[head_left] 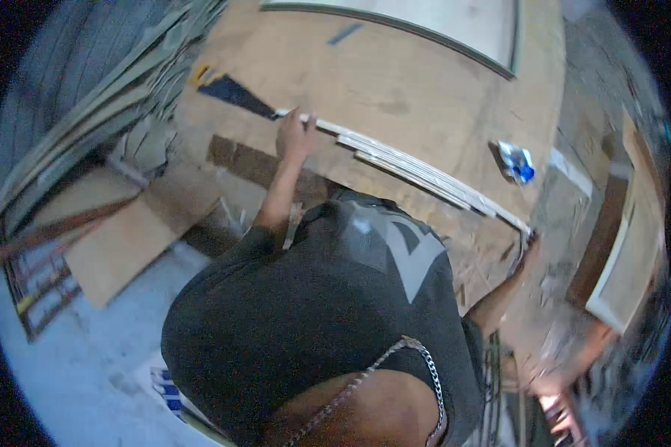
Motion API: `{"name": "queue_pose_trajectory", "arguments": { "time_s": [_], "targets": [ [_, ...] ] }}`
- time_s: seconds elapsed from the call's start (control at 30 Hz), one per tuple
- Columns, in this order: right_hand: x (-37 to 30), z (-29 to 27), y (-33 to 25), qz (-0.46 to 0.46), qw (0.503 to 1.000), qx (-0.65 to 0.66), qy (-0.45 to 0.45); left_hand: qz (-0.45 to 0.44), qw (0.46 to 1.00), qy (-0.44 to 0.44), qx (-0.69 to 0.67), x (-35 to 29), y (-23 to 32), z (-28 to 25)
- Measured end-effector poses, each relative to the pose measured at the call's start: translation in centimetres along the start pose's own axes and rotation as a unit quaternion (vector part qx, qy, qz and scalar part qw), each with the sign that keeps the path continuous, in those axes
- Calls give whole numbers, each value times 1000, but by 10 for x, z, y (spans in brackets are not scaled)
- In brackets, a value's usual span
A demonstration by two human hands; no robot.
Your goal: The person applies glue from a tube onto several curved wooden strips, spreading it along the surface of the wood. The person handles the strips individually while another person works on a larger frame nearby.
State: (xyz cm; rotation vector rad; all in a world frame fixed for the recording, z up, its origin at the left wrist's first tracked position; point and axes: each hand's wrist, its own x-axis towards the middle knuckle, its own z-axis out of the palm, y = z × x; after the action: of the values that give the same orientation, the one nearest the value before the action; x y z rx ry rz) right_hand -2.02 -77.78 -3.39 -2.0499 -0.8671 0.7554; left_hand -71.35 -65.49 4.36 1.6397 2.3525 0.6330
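A long white strip [328, 128] lies slantwise over the wooden tabletop in front of me, with several shorter pale strips [410, 173] alongside it. My left hand [297, 135] is closed on its left end. At the far right end, my right hand [530, 244] is closed around the strip near the table's edge; its fingers are small and blurred. A handsaw [236, 95] with a dark blade and yellow handle lies just left of my left hand, its tip by the strip's end.
A framed pale panel [455, 24] rests at the table's far side. A crumpled silver and blue packet [516, 162] sits on the right. Long strips are piled at the left, beside a cardboard sheet [130, 242]. Boards [625, 249] lean at the right.
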Motion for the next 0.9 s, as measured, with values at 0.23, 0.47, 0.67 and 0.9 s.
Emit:
{"name": "queue_pose_trajectory", "arguments": {
  "time_s": [0.23, 0.47, 0.67, 0.9],
  "targets": [
    [-1, 36, -23, 82, 993, 76, -35, -44, 996, 79, 27, -4, -35, -28],
    [20, 9, 67, -173, 984, -14, -35, -117, 985, 119, -38, -2, -55, 4],
    [15, 39, 41, -191, 979, 61, -45, -173, 974, 119, -87, 12, -57, -4],
    [-1, -2, -40, -81, 995, 22, -59, -216, 961, 42, -165, 49, 14, -63]
  ]
}}
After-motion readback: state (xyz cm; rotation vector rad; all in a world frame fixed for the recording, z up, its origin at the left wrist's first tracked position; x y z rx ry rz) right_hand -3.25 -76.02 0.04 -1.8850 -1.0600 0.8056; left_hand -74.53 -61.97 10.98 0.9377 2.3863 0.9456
